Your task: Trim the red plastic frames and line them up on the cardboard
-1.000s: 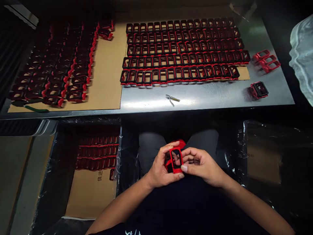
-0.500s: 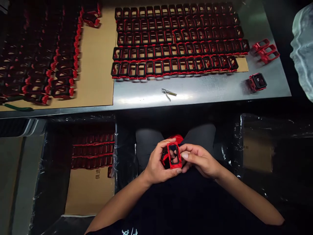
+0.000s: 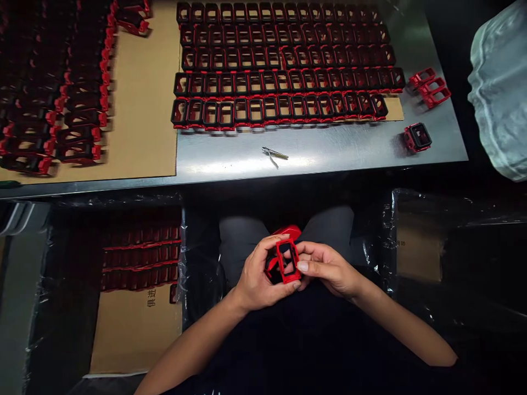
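Note:
Close to my body, above my lap, a red and black plastic frame (image 3: 293, 258) is held up with its rectangular opening facing me. My left hand (image 3: 258, 276) is wrapped around its left side, fingers at the top and thumb along the bottom edge. From the right, my right hand (image 3: 325, 267) pinches the frame's right edge between thumb and fingers. Some right fingers show through the opening. On the metal table in front lies a small pair of nippers (image 3: 274, 155), apart from both hands.
Rows of similar frames (image 3: 255, 109) stand on the metal table (image 3: 329, 148), with more on cardboard (image 3: 144, 109) at left. One assembled frame (image 3: 417, 137) and loose red pieces (image 3: 430, 89) sit at right. Below left, a plastic-lined box (image 3: 135, 334) holds more rows.
The view has swung slightly, so the table's things appear further left. The frame has turned a little in my hands; both hands keep their hold.

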Tool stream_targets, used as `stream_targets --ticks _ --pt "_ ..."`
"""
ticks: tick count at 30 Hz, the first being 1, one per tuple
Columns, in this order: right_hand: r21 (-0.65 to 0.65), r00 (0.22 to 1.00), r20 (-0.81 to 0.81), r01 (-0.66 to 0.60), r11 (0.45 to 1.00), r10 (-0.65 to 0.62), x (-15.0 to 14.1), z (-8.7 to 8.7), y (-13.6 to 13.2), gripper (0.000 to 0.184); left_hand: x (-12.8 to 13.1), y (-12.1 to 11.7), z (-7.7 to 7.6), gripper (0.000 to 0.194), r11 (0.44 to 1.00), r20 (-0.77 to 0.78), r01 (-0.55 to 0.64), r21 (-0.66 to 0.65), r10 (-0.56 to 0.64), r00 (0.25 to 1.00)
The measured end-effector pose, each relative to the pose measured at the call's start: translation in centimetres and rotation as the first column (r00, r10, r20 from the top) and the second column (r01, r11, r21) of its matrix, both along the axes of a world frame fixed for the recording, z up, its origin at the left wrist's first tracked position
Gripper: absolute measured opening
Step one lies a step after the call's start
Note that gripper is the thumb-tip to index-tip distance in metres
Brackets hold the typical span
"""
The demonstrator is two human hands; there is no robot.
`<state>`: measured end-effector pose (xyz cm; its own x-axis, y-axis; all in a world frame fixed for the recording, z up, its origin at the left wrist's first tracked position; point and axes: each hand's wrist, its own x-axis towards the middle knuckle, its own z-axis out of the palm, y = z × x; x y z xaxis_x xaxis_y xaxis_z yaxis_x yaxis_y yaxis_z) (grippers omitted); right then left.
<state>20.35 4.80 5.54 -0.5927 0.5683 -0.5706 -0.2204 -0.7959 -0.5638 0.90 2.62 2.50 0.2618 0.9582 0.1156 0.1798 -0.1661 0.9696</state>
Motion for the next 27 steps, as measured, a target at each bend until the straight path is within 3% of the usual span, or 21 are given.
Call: stream_targets --ticks 6,10,12,14,15,17,19,21,23,25,27 --pt "-0.036 1.0 0.031 0.0 0.999 0.001 -0.2 -0.1 0.0 0.046 0.2 0.0 0.0 0.069 0.999 -0.104 -0.021 -0.034 0.018 0.994" --pt "-0.003 0.998 0.066 0.009 1.0 -0.008 -0.2 -0.1 0.3 0.043 0.3 0.4 0.2 0.073 0.999 -0.143 0.0 0.046 0.007 0.99" --pt "0.096 0.99 0.143 0.003 0.995 -0.017 0.1 0.3 0.5 0.038 0.0 0.8 0.4 0.072 0.994 -0.107 0.033 0.1 -0.022 0.994" --pt "0.315 0.952 0.303 -0.066 0.947 -0.035 0.6 0.9 0.9 0.032 -0.6 1.3 0.8 0.063 0.994 -0.055 0.06 0.091 -0.055 0.997" --pt "0.455 0.917 0.395 -0.135 0.88 -0.063 0.9 1.3 1.1 0.029 -1.0 1.5 1.1 0.055 0.996 -0.03 0.068 0.06 -0.066 0.997" --pt "0.683 0.839 0.523 -0.31 0.661 -0.147 1.3 2.1 1.6 0.029 -1.7 2.0 1.9 0.041 0.997 -0.013 0.075 -0.035 -0.075 0.997" --pt "0.783 0.802 0.564 -0.446 0.433 -0.194 1.4 2.7 2.3 0.031 -2.0 2.3 3.0 0.033 0.985 -0.054 0.075 -0.154 -0.084 0.995" --pt "0.814 0.798 0.57 -0.515 0.269 -0.195 0.8 3.0 2.9 0.03 -2.1 2.3 4.1 0.025 0.962 -0.116 0.063 -0.267 -0.097 0.988" --pt "0.833 0.81 0.554 -0.539 0.127 -0.191 -0.4 3.1 3.5 0.028 -2.6 1.9 4.7 0.023 0.936 -0.142 0.042 -0.349 -0.097 0.985" --pt "0.838 0.827 0.541 -0.545 0.018 -0.156 -1.8 2.9 3.8 0.032 -4.2 1.0 4.5 0.039 0.917 -0.123 -0.023 -0.397 -0.028 0.992" --pt "0.83 0.827 0.551 -0.557 -0.032 -0.112 -2.7 2.6 4.0 0.04 -7.7 -0.8 3.3 0.056 0.843 -0.204 -0.278 -0.461 0.204 0.957"
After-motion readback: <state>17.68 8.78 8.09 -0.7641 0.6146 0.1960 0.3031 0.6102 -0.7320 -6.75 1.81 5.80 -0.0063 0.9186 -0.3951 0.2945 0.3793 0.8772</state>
